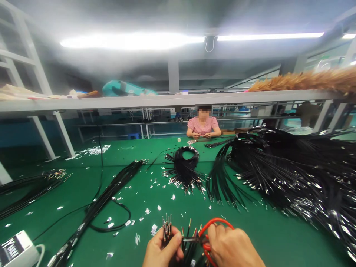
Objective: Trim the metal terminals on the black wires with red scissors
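Observation:
My left hand [164, 247] is closed around a small bunch of black cables [167, 230], their stripped ends standing upright above the fingers. In my right hand [232, 244] are red-handled scissors [215, 221], gripped by the handles. Their blades [190, 240] point left, close to the thumb of my left hand. Below and behind the blades, more black cables with red and bare tips stick up between my hands. How far the blades are apart I cannot make out.
A coiled cable bundle [185, 170] lies ahead, and a large cable heap [292, 170] covers the right. One long bundle [111, 193] runs along the left, near a white box [19, 248]. Foil scraps [147, 211] are scattered about. A person [203, 126] sits opposite, beyond the shelf [155, 99].

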`<state>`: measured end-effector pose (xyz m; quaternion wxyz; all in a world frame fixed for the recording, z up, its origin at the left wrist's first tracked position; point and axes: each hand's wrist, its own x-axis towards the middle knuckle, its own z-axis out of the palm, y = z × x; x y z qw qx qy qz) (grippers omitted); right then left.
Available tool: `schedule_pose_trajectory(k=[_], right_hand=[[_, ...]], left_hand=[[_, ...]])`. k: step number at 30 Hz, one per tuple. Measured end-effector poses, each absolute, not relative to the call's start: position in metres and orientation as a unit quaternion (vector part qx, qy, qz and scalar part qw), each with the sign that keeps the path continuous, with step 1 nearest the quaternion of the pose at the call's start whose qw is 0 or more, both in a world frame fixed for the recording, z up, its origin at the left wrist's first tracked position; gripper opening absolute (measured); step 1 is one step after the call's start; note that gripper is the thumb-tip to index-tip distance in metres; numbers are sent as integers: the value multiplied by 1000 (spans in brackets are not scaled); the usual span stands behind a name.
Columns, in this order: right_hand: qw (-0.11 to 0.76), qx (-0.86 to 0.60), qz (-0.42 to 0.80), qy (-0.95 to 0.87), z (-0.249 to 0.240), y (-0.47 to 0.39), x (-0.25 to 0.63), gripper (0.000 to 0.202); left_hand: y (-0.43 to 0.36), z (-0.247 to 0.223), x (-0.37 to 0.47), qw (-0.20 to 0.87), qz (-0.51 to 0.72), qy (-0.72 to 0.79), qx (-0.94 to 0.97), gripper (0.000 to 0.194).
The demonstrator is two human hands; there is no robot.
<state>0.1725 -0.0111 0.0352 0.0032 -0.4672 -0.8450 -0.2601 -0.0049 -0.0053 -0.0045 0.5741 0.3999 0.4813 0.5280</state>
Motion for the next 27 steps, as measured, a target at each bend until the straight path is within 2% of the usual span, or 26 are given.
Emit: schedule_pose_trajectory(k=[4, 8, 19, 23, 27], right_hand=[[-26, -467, -274, -840, 48, -13, 164, 21], [-16, -464, -274, -842, 56, -14, 160, 21], [-22, -483, -254, -838, 47, -12, 149, 19], [8, -522, -192, -831, 37, -3, 161, 24], [53, -557, -145, -816, 34, 11, 184, 22]], left_hand=[[-6, -5, -4, 578, 527, 476, 403, 36], [-6, -7, -3, 572, 530, 473, 411, 36], [-7, -11, -3, 529, 522, 494, 452, 37], [-7, -8, -3, 529, 521, 499, 447, 39], [-5, -9, -2, 592, 506, 476, 409, 45]])
